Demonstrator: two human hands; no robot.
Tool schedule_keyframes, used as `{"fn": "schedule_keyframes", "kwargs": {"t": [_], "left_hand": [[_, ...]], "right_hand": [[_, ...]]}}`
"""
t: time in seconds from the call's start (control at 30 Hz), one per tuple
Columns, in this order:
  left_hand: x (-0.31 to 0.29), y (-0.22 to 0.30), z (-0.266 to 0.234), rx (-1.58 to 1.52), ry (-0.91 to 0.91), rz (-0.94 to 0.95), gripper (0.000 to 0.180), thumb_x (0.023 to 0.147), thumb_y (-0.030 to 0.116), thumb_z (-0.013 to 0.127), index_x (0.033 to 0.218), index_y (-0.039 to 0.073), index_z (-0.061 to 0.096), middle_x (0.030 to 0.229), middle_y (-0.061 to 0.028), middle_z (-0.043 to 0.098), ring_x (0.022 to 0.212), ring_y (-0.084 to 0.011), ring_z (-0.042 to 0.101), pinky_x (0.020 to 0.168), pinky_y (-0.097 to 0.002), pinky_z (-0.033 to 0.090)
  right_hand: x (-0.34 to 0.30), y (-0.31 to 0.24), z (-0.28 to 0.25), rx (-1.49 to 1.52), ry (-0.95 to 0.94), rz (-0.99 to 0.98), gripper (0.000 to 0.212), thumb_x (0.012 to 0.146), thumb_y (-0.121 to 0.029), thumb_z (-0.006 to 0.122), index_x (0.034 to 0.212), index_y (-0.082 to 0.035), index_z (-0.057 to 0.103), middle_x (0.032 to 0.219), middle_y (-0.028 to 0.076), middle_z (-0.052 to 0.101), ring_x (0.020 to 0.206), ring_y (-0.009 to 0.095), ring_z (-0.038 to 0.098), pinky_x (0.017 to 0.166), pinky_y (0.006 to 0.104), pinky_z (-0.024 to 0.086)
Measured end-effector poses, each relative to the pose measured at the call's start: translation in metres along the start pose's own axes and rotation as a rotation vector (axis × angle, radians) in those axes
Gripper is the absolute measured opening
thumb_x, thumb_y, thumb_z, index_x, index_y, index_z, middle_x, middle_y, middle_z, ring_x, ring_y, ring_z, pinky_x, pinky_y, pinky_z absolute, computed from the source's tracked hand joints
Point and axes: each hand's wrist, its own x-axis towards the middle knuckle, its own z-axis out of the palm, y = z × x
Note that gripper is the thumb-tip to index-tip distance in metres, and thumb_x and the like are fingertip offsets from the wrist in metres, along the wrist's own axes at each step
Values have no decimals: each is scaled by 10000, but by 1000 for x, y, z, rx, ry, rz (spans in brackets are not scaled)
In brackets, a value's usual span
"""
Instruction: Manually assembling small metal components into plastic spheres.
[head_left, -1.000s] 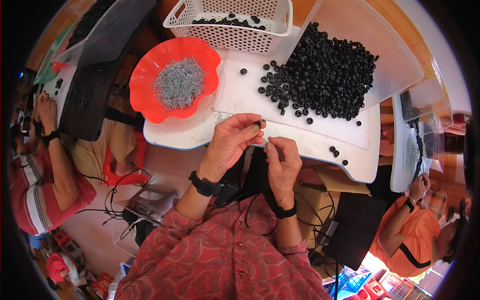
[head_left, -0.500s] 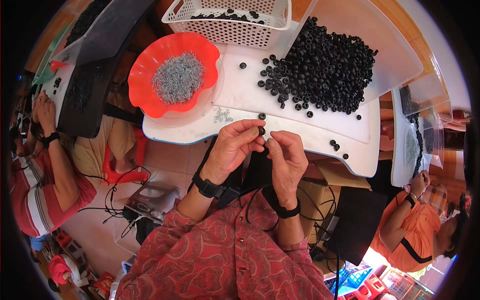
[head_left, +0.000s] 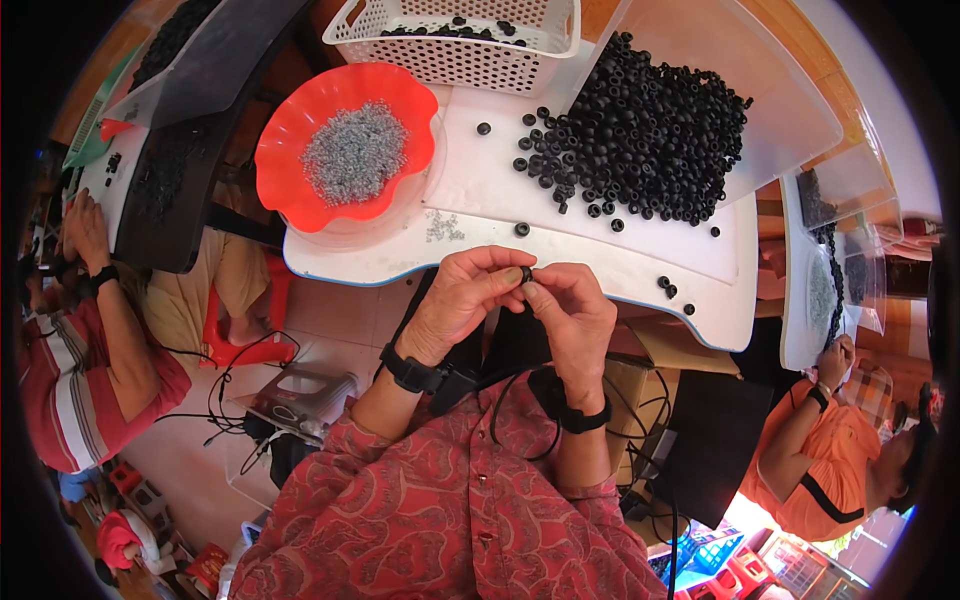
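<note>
In front of my chest, just off the table's near edge, both hands meet fingertip to fingertip. My left hand [head_left: 460, 300] is closed, pinching a small black ring-shaped part [head_left: 527, 273] between thumb and fingers. My right hand [head_left: 575, 315] is closed too, its thumb and forefinger pressed against that part; whatever else they grip is hidden. Another black ring part [head_left: 521, 229] lies alone on the table just beyond my fingers. A heap of such black parts [head_left: 660, 140] covers the right side. Small clear pieces [head_left: 355, 150] fill the middle of a red scalloped bowl [head_left: 275, 125] at left.
A white perforated basket [head_left: 450, 72] with black parts stands at the back. Clear bits [head_left: 443, 226] and several black parts [head_left: 668, 288] lie near the white table's [head_left: 350, 262] front edge. A translucent panel [head_left: 770, 90] rises behind the heap. Co-workers sit left [head_left: 120, 350] and right [head_left: 810, 450].
My right hand has moved left, and its fingertips now touch the black part in my left hand. Before, a small gap separated the hands. The table things stay as they were.
</note>
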Motion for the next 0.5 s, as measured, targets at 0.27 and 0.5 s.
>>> {"fn": "schedule_keyframes", "kwargs": {"t": [0.27,0.5], "left_hand": [[4,-11,-10,-210,-71,-47,279,958,93,577,1199,-46,588,962,-98,661,806,-140,665,740,-250,574],[2,-12,-2,-162,-11,-50,262,962,73,554,1194,-46,574,995,-99,642,843,-144,645,748,-257,563]], "right_hand": [[6,-5,-4,147,-33,228,99,862,-12,687,953,-6,649,861,25,667,739,66,609,630,194,495],[5,-4,2,74,27,181,78,861,27,657,926,16,616,868,36,637,771,75,635,670,204,516]]}}
